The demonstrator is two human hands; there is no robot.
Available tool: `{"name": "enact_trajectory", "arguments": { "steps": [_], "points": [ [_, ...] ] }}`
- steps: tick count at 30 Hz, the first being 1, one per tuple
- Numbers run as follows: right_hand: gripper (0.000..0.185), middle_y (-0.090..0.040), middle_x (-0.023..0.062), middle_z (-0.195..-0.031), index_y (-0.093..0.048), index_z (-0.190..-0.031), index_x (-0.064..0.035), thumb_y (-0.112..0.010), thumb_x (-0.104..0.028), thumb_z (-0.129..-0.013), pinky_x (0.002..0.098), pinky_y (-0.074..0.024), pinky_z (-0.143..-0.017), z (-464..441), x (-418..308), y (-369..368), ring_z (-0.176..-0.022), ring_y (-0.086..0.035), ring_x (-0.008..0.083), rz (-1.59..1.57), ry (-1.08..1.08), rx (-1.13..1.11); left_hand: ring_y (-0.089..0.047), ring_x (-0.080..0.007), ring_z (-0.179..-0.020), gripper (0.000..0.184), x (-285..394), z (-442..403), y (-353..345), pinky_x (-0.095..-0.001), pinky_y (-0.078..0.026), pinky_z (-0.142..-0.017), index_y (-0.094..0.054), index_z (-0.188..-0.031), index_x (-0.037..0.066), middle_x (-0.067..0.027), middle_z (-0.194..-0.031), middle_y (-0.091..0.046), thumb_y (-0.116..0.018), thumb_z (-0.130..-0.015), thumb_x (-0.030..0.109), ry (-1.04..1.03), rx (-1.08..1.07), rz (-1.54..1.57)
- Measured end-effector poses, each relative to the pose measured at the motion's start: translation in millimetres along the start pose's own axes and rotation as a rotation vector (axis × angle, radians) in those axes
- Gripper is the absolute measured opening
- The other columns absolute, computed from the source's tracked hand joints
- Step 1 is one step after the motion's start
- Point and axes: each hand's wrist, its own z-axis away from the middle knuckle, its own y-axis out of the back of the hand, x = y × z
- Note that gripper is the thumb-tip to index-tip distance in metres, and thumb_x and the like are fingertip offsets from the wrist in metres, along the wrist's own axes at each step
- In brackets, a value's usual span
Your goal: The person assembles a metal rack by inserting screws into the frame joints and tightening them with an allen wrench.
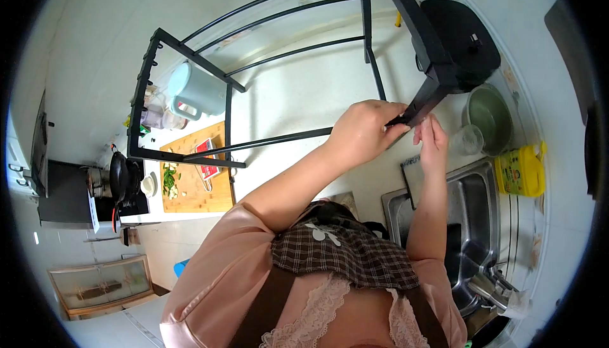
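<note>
A black metal rack frame (273, 137) with long bars and hooks at its left end stands over the white counter. My left hand (366, 131) is closed around the frame near its right corner, its thumb and fingers at the end of the lower bar. Just to the right, my right hand (432, 144) has its fingertips bent together against the underside of the same corner post. Whatever lies between those fingertips is hidden or too small to make out. A black plastic holder (460, 44) is attached at the frame's right end, above my right hand.
Left, behind the frame, stand a light-blue jug (200, 91) and a cutting board (216, 197) with chopped greens and a red-and-white packet (208, 158). Right are a green basin (498, 116), clear cup (468, 140), yellow jug (520, 170) and steel sink (479, 189). Pans (120, 177) sit far left.
</note>
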Motion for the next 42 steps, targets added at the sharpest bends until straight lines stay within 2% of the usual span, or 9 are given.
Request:
{"name": "enact_trajectory", "arguments": {
  "steps": [9, 20, 26, 30, 32, 35, 36, 40, 42],
  "points": [
    [0.016, -0.047, 0.0018, -0.064, -0.057, -0.086, 0.0023, -0.059, -0.013, -0.090, 0.0236, -0.0346, -0.053, 15, -37, -3, -0.057, -0.040, 0.0088, 0.400, 0.142, -0.029, -0.065, -0.0339, -0.079, 0.030, 1, 0, -4, -0.0373, -0.053, -0.070, -0.065, -0.096, -0.003, -0.0181, -0.087, -0.067, -0.072, -0.075, 0.018, 0.002, 0.032, -0.061],
    [0.031, -0.039, 0.0024, -0.054, -0.047, -0.066, 0.0018, -0.060, -0.014, -0.089, 0.0262, -0.0285, -0.048, 24, -59, -4, -0.054, -0.034, 0.0075, 0.436, 0.091, -0.009, -0.063, -0.0342, -0.066, 0.031, 7, -6, 0, -0.0372, -0.050, -0.059, -0.060, -0.088, -0.001, -0.0177, -0.073, -0.064, -0.071, -0.079, 0.027, 0.071, -0.051, -0.087],
    [0.019, -0.046, -0.0064, -0.065, -0.057, -0.076, -0.0004, -0.060, -0.014, -0.089, 0.0218, -0.0289, -0.050, 21, -74, 6, -0.056, -0.036, 0.0024, -0.009, -0.155, -0.196, -0.057, -0.0358, -0.057, 0.033, 4, -7, -2, -0.0380, -0.045, -0.052, -0.059, -0.081, -0.001, -0.0183, -0.064, -0.059, -0.070, -0.081, 0.030, 0.028, -0.068, -0.059],
    [0.010, -0.052, -0.0049, -0.073, -0.061, -0.091, -0.0004, -0.063, -0.008, -0.085, 0.0177, -0.0339, -0.056, 17, -64, 21, -0.063, -0.043, 0.0013, -0.009, -0.038, -0.336, -0.056, -0.0348, -0.057, 0.032, 3, -7, -2, -0.0364, -0.045, -0.052, -0.059, -0.080, -0.001, -0.0176, -0.065, -0.059, -0.071, -0.080, 0.029, 0.051, -0.098, -0.055],
    [0.027, -0.059, -0.0009, -0.083, -0.062, -0.102, -0.0003, -0.069, 0.003, -0.076, 0.0177, -0.0405, -0.064, 8, -49, 31, -0.073, -0.051, 0.0036, 0.041, 0.071, -0.362, -0.058, -0.0310, -0.058, 0.029, 5, -9, 0, -0.0347, -0.046, -0.054, -0.059, -0.083, -0.001, -0.0173, -0.069, -0.062, -0.071, -0.080, 0.025, 0.068, -0.130, -0.077],
    [0.036, -0.061, 0.0026, -0.095, -0.062, -0.106, 0.0004, -0.072, 0.006, -0.071, 0.0194, -0.0433, -0.065, 8, -60, 15, -0.075, -0.053, 0.0062, -0.169, 0.143, -0.144, -0.061, -0.0258, -0.059, 0.023, 5, -10, 1, -0.0331, -0.049, -0.057, -0.059, -0.086, -0.002, -0.0163, -0.073, -0.064, -0.068, -0.082, 0.018, 0.067, -0.147, 0.012],
    [0.039, -0.059, 0.0080, -0.107, -0.062, -0.107, 0.0019, -0.072, 0.009, -0.070, 0.0220, -0.0476, -0.070, 7, -52, 20, -0.080, -0.057, 0.0098, -0.193, 0.175, -0.212, -0.064, -0.0201, -0.068, 0.017, 7, -10, 4, -0.0310, -0.050, -0.064, -0.059, -0.093, -0.003, -0.0155, -0.081, -0.067, -0.063, -0.084, 0.011, 0.107, -0.209, 0.046],
    [0.036, -0.057, 0.0111, -0.114, -0.063, -0.107, 0.0029, -0.069, 0.009, -0.072, 0.0280, -0.0508, -0.083, 3, -47, 23, -0.094, -0.060, 0.0164, -0.123, 0.311, -0.286, -0.064, -0.0256, -0.071, 0.033, -7, -13, 10, -0.0320, -0.049, -0.068, -0.055, -0.113, -0.005, -0.0183, -0.084, -0.066, -0.057, -0.086, 0.013, 0.168, -0.298, 0.336],
    [0.034, -0.057, 0.0108, -0.114, -0.065, -0.105, 0.0020, -0.069, 0.008, -0.072, 0.0285, -0.0512, -0.082, 4, -51, 24, -0.095, -0.061, 0.0169, -0.061, 0.332, -0.302, -0.062, -0.0210, -0.072, 0.025, -8, -18, 22, -0.0307, -0.049, -0.069, -0.056, -0.108, -0.004, -0.0149, -0.085, -0.066, -0.053, -0.088, 0.011, 0.209, -0.428, 0.229]
  ]
}}
